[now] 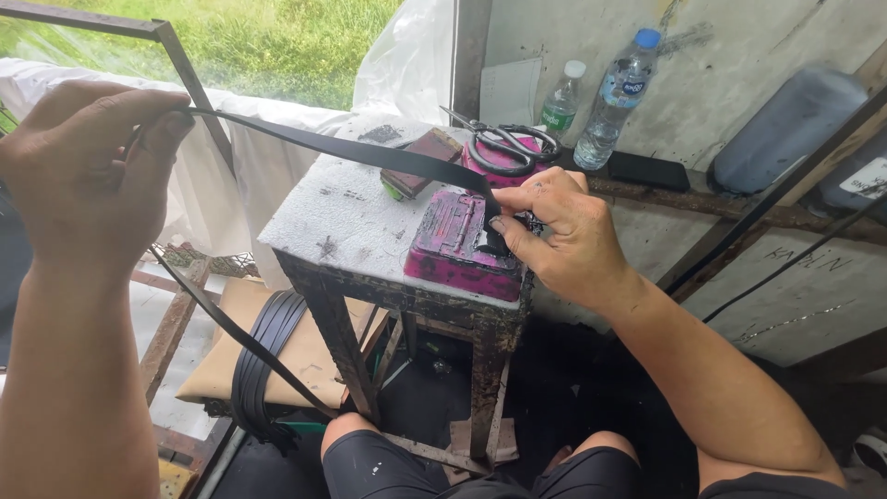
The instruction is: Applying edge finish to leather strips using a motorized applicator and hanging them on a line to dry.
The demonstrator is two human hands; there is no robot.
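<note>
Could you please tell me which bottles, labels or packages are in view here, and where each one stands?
Small bottle: on the ledge by the wall, clear, white cap, green label.
Tall bottle: right of it, clear, blue cap, blue-and-white label.
Pink tin: on the stool, flat, black-stained, under the right hand.

Makeshift outdoor workshop: rusty work stand (333,277), scissors (504,143), bare concrete wall (739,55).

I log a black strap (370,152); a magenta block (453,245) smeared black; a white stool top (346,217) flecked black over rust-brown legs; black-handled scissors (504,143); two clear bottles, one white-capped with a green label (561,102), one blue-capped (617,92); a tan cushion (309,351); black shorts (370,467); green grass (277,42).
</note>
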